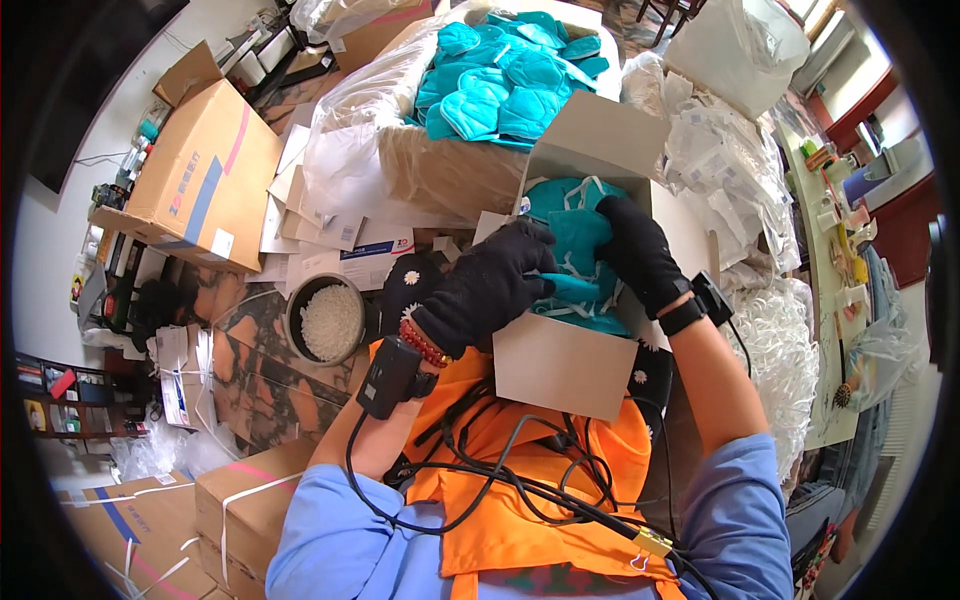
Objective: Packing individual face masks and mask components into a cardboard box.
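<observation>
Just in front of the orange apron [540, 510]: open pale carton [565, 368], flaps folded out, near one angled toward the body. Teal masks [577, 237] with white straps stacked inside it, some lying crooked.

Both hands in black gloves, at the carton. Left hand [497, 282] comes over the left side, fingers curled partway closed, fingertips at the edge of a near mask; can't tell if it's pinched. Right hand [640, 252] reaches in over the right side, fingers bent and loosely together, tips against the stack; undersides hidden, so can't tell on grip there either.

Wrist units: black module [392, 378] on the left, black sensor [711, 298] on the right. Black cables [500, 475] run across the apron.

Beyond the carton: large plastic-lined bin [440, 175] heaped with loose teal masks [510, 75]. Left of the carton, on the patterned floor [270, 400]: round tub [291, 315] of small white pieces. Farther left, brown box [185, 165] with its flaps up; strapped brown boxes [240, 510] at lower left. Right side: clear bags [735, 180], heap of white strips [775, 345], then a long pale bench [825, 425] with assorted clutter.
</observation>
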Demonstrator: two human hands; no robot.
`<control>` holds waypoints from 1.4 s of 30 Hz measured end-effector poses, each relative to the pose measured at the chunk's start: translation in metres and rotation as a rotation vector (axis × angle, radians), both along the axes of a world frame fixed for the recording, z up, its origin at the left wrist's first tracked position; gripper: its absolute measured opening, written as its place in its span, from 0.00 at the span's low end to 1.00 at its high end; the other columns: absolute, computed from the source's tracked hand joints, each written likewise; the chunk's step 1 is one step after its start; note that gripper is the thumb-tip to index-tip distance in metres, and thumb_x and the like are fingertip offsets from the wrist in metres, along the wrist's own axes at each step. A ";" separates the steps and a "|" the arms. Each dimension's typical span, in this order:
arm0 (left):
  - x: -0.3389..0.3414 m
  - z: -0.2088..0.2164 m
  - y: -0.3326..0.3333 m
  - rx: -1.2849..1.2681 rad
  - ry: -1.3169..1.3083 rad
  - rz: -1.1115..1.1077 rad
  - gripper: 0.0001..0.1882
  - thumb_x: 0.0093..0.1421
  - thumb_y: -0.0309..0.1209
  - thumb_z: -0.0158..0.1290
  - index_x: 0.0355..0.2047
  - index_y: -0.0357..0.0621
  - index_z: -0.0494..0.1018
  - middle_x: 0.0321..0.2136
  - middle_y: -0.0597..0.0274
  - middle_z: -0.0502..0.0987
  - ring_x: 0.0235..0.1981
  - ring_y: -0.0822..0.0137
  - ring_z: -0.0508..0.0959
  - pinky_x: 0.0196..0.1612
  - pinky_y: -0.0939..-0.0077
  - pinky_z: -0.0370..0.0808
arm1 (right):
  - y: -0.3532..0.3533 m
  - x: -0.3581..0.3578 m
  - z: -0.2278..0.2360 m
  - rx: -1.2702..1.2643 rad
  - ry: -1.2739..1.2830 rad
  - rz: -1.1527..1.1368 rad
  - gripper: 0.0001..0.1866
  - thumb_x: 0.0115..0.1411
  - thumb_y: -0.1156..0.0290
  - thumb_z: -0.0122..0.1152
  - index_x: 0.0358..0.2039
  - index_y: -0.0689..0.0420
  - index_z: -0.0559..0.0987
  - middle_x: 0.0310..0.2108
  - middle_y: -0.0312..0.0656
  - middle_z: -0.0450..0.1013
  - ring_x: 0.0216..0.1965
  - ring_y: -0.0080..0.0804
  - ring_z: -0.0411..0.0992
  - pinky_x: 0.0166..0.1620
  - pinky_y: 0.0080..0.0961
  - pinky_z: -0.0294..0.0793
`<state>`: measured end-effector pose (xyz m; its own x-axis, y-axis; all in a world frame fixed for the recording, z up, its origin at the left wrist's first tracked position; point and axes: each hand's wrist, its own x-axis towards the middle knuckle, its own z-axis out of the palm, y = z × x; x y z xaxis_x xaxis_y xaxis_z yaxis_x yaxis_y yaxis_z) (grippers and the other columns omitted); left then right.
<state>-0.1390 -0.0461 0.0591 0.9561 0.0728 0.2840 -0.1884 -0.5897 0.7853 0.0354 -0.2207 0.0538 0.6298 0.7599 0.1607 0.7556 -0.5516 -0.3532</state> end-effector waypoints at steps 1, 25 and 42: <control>0.002 0.000 0.000 0.014 -0.085 0.025 0.10 0.51 0.27 0.61 0.34 0.42 0.76 0.51 0.51 0.71 0.53 0.54 0.71 0.50 0.66 0.71 | -0.004 -0.001 -0.001 0.146 -0.054 0.047 0.22 0.43 0.75 0.69 0.41 0.60 0.75 0.37 0.50 0.74 0.42 0.52 0.73 0.44 0.38 0.74; 0.018 0.003 -0.015 -1.060 0.135 -0.135 0.26 0.68 0.40 0.45 0.60 0.38 0.59 0.55 0.60 0.67 0.52 0.72 0.69 0.56 0.73 0.66 | -0.017 -0.066 0.051 0.824 0.968 -0.050 0.22 0.52 0.75 0.63 0.49 0.64 0.74 0.40 0.42 0.77 0.40 0.26 0.74 0.47 0.25 0.73; 0.023 0.004 -0.046 -1.278 -0.009 0.054 0.16 0.64 0.31 0.51 0.50 0.41 0.69 0.44 0.62 0.74 0.43 0.68 0.77 0.45 0.69 0.78 | -0.010 -0.067 0.058 1.238 0.593 -0.187 0.12 0.53 0.74 0.66 0.40 0.60 0.79 0.40 0.37 0.74 0.41 0.25 0.72 0.48 0.22 0.70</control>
